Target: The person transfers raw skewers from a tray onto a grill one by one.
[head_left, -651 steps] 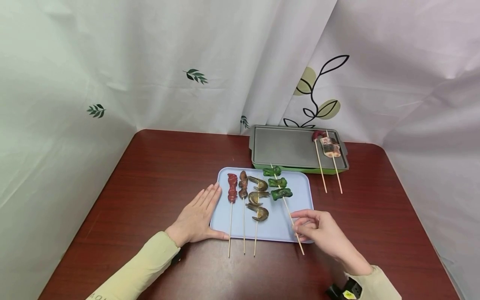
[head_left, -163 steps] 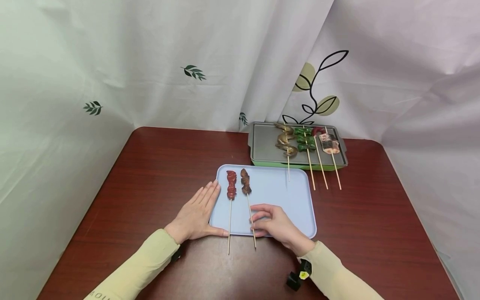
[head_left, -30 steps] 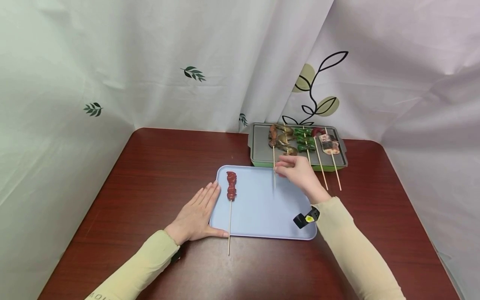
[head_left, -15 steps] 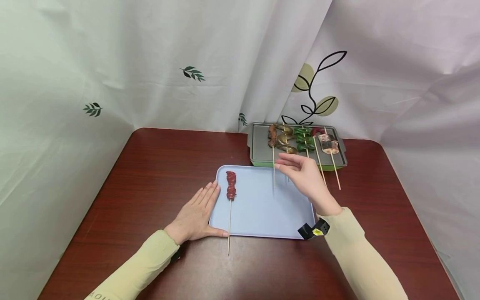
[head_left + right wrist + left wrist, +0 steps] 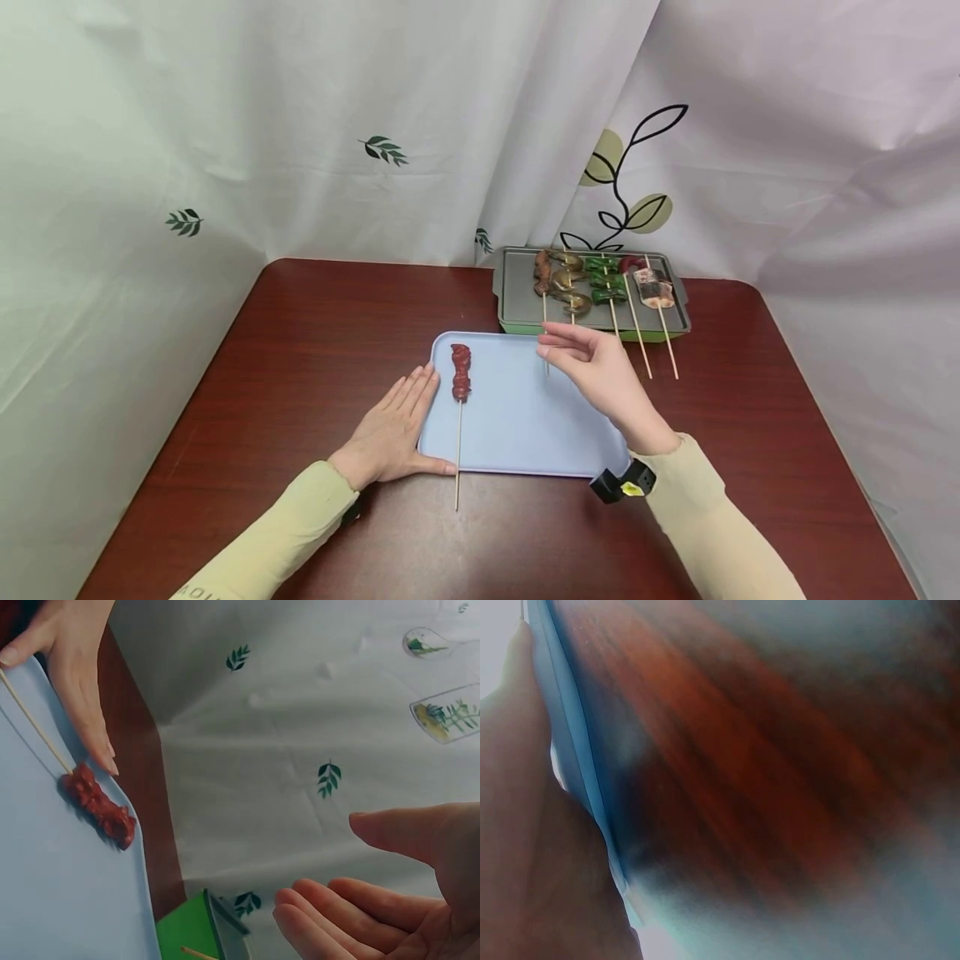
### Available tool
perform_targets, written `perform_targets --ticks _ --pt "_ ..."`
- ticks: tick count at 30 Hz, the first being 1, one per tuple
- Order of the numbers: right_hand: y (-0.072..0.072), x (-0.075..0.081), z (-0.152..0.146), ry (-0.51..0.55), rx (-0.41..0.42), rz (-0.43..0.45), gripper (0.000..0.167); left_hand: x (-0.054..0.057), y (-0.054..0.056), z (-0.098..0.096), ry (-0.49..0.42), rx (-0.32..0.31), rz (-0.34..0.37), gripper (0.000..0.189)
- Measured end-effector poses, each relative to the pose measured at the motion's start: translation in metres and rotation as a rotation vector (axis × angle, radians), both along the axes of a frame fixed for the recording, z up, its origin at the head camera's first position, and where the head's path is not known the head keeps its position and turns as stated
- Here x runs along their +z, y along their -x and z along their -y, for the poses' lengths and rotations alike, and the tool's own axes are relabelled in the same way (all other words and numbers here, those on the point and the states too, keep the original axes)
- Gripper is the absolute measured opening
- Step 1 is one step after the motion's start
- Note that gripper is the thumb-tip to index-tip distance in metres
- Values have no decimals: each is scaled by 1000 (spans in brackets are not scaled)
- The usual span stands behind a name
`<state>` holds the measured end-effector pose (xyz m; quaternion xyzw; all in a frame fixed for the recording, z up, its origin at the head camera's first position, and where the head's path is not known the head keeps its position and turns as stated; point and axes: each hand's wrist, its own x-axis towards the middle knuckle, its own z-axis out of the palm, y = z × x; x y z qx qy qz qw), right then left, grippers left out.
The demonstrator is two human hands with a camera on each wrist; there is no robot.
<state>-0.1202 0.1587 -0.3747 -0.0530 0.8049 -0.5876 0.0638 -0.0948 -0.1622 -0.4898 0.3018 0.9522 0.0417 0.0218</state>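
Observation:
My left hand (image 5: 390, 433) lies with straight fingers along the left rim of a light blue tray (image 5: 517, 417), its thumb by the stick of a red meat skewer (image 5: 461, 373) on that tray. The left wrist view gives only the side of this hand (image 5: 540, 825) against the tray edge (image 5: 574, 720). Over the tray's far right part hovers my right hand (image 5: 600, 371), close to the stick of a brown meat skewer (image 5: 542, 273) lying on the grill pan (image 5: 517, 292). In the right wrist view, its thumb and fingers (image 5: 330, 915) are spread apart, holding nothing.
Shrimp (image 5: 570, 282), green pepper (image 5: 606, 279), dark red (image 5: 633, 264) and fish-like (image 5: 654, 287) skewers share the pan, sticks overhanging its front. A white curtain (image 5: 300, 167) borders the brown table (image 5: 337, 317).
Green pepper, shrimp and brown meat skewers have gone from tray to pan since the oldest frame. Within the last second, my right hand let go of the brown meat skewer and drew slightly nearer.

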Motion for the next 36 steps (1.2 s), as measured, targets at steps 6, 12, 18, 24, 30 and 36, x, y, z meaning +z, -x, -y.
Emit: perform_targets --ticks 6,12,18,24,30,36 --pt "-7 -10 9 13 23 16 45 4 -2 -1 -6 -2 -4 134" --pt "-15 -22 19 36 49 77 45 5 -2 -2 -5 9 14 133" --pt "-22 -40 30 47 66 151 46 -2 -1 -1 8 19 13 134" --pt "-28 -54 41 69 115 183 48 -2 -2 -1 -22 19 4 134" --pt "-34 -67 50 74 161 212 51 -1 -2 -1 -19 22 11 134" --pt "-38 -76 56 101 213 239 50 3 -2 -2 5 19 10 134"
